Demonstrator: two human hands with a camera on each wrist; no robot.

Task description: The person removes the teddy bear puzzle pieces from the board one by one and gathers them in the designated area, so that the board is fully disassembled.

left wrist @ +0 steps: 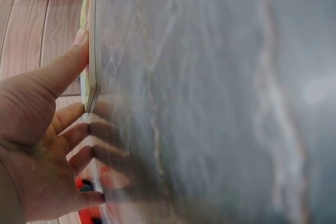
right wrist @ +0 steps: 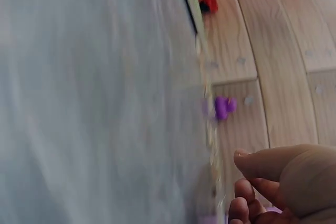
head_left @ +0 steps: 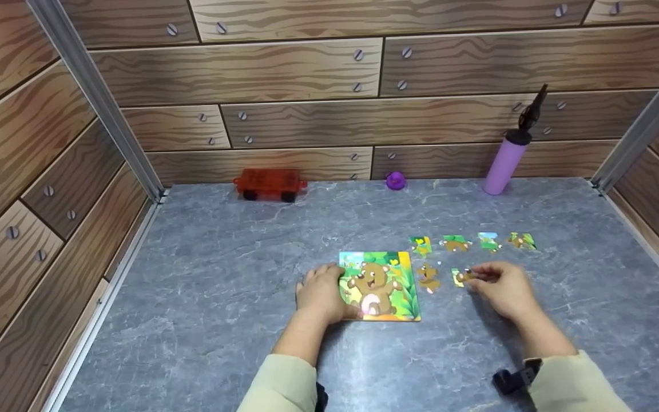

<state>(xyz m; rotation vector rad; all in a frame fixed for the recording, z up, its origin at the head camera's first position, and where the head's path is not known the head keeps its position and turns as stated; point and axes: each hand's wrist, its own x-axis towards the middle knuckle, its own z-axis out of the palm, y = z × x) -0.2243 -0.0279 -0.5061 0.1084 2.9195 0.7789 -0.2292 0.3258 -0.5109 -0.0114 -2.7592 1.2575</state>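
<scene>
A square bear puzzle picture (head_left: 378, 283) lies flat on the table. My left hand (head_left: 321, 294) rests along its left side. In the left wrist view the thumb (left wrist: 71, 66) lies on the board and the other fingers, loosely bent, reach down beside its edge. My right hand (head_left: 504, 289) is over a small puzzle piece (head_left: 457, 278), its fingertips overlapping the piece's right end. In the right wrist view the thumb (right wrist: 262, 162) and forefinger stand slightly apart, with no piece showing between them. A brown bear piece (head_left: 428, 277) lies beside the board.
Behind lies a row of loose pieces: one yellow-green (head_left: 421, 245), one brown (head_left: 456, 243), one blue-green (head_left: 489, 241) and one brown-green (head_left: 522, 240). Along the back wall stand a red toy wagon (head_left: 270, 181), a purple toy (head_left: 396, 181) and a purple hand pump (head_left: 505, 163).
</scene>
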